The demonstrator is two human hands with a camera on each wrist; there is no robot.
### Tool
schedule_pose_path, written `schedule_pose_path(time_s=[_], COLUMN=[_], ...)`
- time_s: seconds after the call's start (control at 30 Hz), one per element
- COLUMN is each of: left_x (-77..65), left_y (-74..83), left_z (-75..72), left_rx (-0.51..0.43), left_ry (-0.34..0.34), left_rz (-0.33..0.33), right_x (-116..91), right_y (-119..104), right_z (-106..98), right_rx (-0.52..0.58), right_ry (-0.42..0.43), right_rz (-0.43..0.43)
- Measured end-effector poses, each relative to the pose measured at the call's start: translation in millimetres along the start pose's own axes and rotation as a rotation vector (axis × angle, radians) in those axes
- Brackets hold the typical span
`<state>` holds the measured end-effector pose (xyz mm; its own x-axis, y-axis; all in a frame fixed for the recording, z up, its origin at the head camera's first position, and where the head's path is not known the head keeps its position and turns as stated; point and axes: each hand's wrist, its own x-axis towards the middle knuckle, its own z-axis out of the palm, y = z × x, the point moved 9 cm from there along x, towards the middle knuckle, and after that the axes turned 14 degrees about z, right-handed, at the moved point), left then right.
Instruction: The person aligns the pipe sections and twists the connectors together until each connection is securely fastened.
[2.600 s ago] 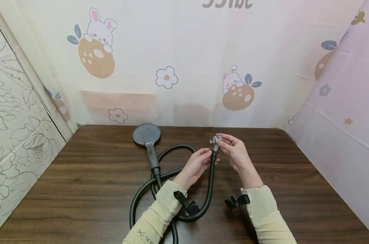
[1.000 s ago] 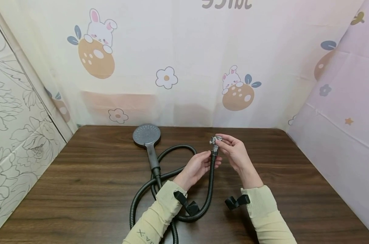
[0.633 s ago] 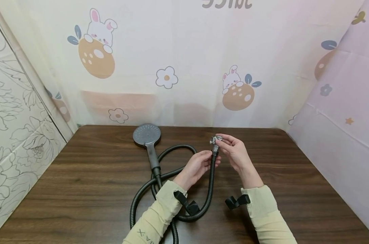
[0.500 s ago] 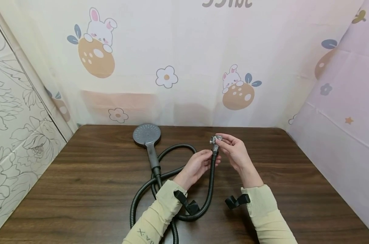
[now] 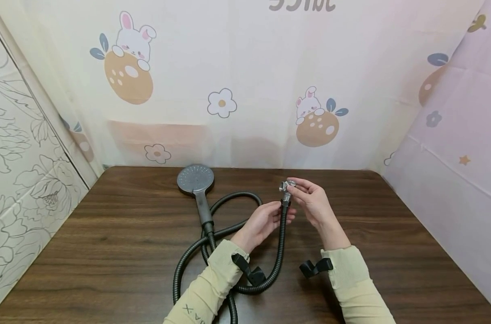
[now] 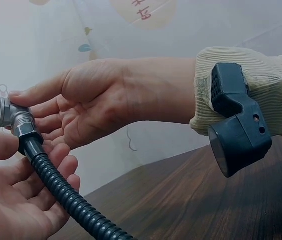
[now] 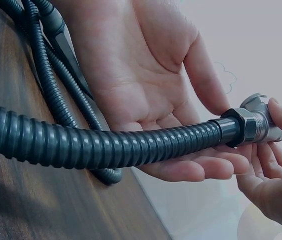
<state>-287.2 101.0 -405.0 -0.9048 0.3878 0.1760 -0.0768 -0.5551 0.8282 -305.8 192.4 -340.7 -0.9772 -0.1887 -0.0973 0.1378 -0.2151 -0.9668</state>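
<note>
My right hand [image 5: 313, 203] pinches a chrome elbow fitting [image 5: 285, 186] between thumb and fingers above the back right of the table. Just below it, my left hand [image 5: 261, 223] holds the end of a black ribbed shower hose [image 5: 280, 243]. Its thumb lies against the dark hex nut [image 7: 249, 126], while the fingers pass under the hose in the right wrist view. The nut sits on the fitting's silver threads [image 7: 261, 126], some of which still show. A grey shower head [image 5: 195, 179] lies face up at left, joined to the looping hose.
The brown wooden table [image 5: 107, 252] backs onto a curtain [image 5: 253, 58] printed with rabbits and flowers. Hose loops [image 5: 179, 270] cross the table near the left forearm. A black wrist camera [image 5: 255, 275] hangs close to the hose.
The left thumb and fingers shift slightly back and forth around the nut; the left fingers now reach a little farther right. The right hand, fitting and shower head stay in place.
</note>
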Motion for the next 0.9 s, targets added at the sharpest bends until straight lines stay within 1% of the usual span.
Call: schedule_pose_path(time_s=[0.23,0.57,0.73,0.9], left_x=[0.3,0.6,1.7,1.2], left_y=[2.4,7.9,7.6,4.7], left_z=[-2.1,-2.3,-3.2,-1.5], left_rx=[0.012,-0.012,-0.015,-0.012], left_ry=[0.016,0.049,0.067,0.042], left_rz=[0.022,0.05,0.059,0.042], right_x=[0.4,1.0,0.7,0.7], right_y=[-0.7,-0.6,-0.2,0.9], right_z=[0.0,-0.6,-0.7,-1.6], right_rx=[0.009,0.01,0.009,0.013], right_ry=[-0.003,-0.006,-0.001,0.004], right_rz=[-0.007,-0.007,-0.005,0.004])
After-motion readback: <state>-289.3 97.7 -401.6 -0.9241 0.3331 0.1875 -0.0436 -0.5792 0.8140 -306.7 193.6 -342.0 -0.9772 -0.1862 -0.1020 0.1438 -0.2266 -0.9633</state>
